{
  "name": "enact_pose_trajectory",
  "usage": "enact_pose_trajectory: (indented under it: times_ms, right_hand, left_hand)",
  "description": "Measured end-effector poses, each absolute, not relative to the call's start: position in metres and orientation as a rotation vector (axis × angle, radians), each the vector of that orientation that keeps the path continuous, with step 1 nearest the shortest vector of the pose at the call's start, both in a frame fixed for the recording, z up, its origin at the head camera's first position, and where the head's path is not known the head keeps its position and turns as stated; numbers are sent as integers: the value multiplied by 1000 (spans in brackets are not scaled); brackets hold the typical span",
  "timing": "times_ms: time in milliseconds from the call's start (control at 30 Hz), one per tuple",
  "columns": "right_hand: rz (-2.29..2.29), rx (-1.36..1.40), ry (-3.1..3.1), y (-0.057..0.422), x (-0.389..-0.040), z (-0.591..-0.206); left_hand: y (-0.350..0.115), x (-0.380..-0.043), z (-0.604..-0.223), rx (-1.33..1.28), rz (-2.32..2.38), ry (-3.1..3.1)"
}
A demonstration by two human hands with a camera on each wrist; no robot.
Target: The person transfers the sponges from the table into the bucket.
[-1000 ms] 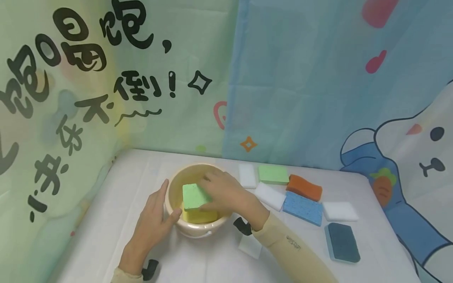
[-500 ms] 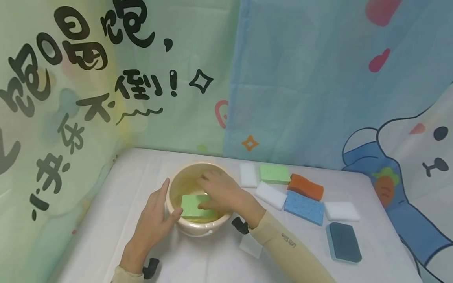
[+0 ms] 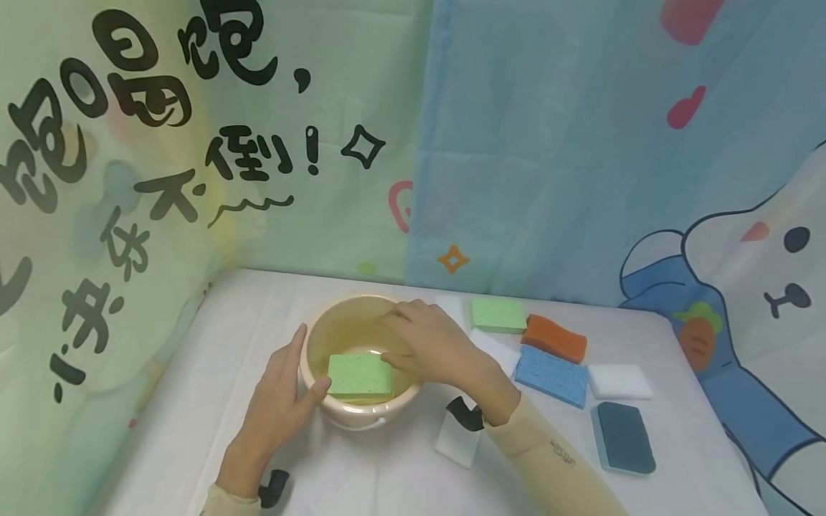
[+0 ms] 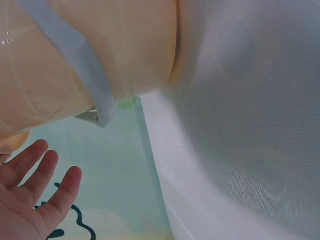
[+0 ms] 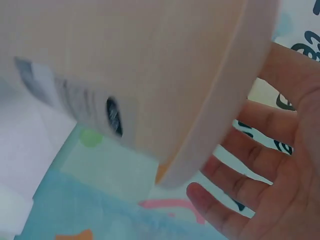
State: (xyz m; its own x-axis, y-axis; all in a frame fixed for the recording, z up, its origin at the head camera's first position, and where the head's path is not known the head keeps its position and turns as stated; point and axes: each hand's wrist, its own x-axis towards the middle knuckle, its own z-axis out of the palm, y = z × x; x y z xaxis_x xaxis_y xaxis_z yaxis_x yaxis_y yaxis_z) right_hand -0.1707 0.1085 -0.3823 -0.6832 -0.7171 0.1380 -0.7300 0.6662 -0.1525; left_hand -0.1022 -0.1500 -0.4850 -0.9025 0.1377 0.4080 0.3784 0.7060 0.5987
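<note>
A cream-coloured bucket point(image 3: 369, 421) stands on the white table. Inside it lies a green sponge point(image 3: 360, 375), with a yellow edge showing just beneath. My left hand point(image 3: 274, 408) is at the bucket's left side, thumb at the rim and fingers extended along the outer wall; the left wrist view shows these fingers point(image 4: 62, 192) spread. Over the right rim reaches my right hand point(image 3: 434, 342), its fingers inside the mouth and apart from the green sponge. In the right wrist view its fingers point(image 5: 250, 155) are loosely spread past the rim, holding nothing.
To the right lie another green sponge point(image 3: 498, 315), a wavy orange sponge point(image 3: 555, 338), a blue sponge point(image 3: 552, 375), a dark teal sponge point(image 3: 624, 438) and several white ones, one white sponge point(image 3: 458, 438) near my right wrist. A grey-white handle point(image 4: 82, 55) hangs on the bucket.
The green sponge has gone down into the bucket and lies flat, let go by my right hand. That hand has drawn back right and up to the rim; the left has stayed put.
</note>
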Motion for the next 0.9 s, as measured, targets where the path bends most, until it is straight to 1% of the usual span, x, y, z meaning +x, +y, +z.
enact_pose_trajectory:
  times_ms: [233,467,733,900]
  right_hand:
    - [332,1174,-2757,133,-168,-383]
    - [459,1109,-2770,158,-172,-390]
    - [615,958,-2857,186,-177,-391]
    - [623,842,-2912,202,-186,-395]
  left_hand:
    - [-149,-103,-486,-391,-1006,-2594]
    - [-149,-103,-488,-397,-1008,-2572]
    - [-150,-102,-487,-397,-1014,-2567]
    - [-149,-102,-487,-396,-1022,-2571]
